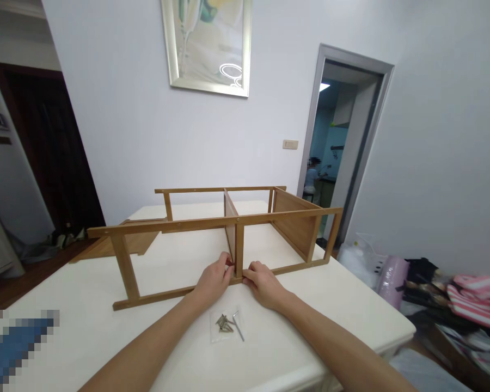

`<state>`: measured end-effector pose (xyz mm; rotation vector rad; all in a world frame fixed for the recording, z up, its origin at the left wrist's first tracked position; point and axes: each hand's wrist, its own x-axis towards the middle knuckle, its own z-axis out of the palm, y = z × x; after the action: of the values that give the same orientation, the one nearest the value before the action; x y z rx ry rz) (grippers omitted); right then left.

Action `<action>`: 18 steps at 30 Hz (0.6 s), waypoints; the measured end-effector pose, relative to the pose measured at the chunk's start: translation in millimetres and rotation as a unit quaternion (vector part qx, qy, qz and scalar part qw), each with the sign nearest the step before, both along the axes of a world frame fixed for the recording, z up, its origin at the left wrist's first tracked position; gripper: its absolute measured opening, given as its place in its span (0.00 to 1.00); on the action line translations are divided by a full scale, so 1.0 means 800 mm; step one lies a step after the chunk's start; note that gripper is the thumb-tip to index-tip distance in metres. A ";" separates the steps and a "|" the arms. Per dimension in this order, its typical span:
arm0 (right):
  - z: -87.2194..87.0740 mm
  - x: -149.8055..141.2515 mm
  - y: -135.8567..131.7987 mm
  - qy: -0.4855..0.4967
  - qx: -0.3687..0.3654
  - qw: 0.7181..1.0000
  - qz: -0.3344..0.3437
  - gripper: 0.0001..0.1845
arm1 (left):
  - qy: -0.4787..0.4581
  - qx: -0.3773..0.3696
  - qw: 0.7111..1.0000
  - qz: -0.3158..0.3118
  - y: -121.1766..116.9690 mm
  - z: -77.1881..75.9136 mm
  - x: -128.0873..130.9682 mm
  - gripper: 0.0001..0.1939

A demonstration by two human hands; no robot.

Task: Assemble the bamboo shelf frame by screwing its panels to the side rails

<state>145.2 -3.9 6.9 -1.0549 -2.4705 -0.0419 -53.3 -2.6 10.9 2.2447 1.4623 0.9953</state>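
Fingers L (224, 259), fingers R (253, 271) part-curled at mid. upright (239, 245)

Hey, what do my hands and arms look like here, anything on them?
Your left hand and right hand show no gloves, rings or watch. No sleeve covers the visible part of the left forearm or right forearm. Fingernail details are too small to tell.

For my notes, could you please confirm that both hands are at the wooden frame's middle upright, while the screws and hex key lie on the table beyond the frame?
Not quite: the head view shows the screws and hex key in front of the wooden frame, not beyond it, on the table. The left hand and right hand are at its middle upright.
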 end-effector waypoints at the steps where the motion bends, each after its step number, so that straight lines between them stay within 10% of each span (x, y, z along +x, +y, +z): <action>1: 0.000 0.000 0.000 0.000 0.003 1.000 0.000 0.06 | 0.002 0.003 1.000 -0.008 -0.002 0.002 -0.001 0.09; 18: 0.003 0.002 -0.005 0.008 0.074 0.997 -0.021 0.09 | 0.177 0.029 0.982 -0.057 -0.025 0.028 -0.008 0.17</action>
<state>147.1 -8.2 9.1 -1.0395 -2.3888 -0.2263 -59.7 -22.7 33.6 2.6172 1.4299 0.6334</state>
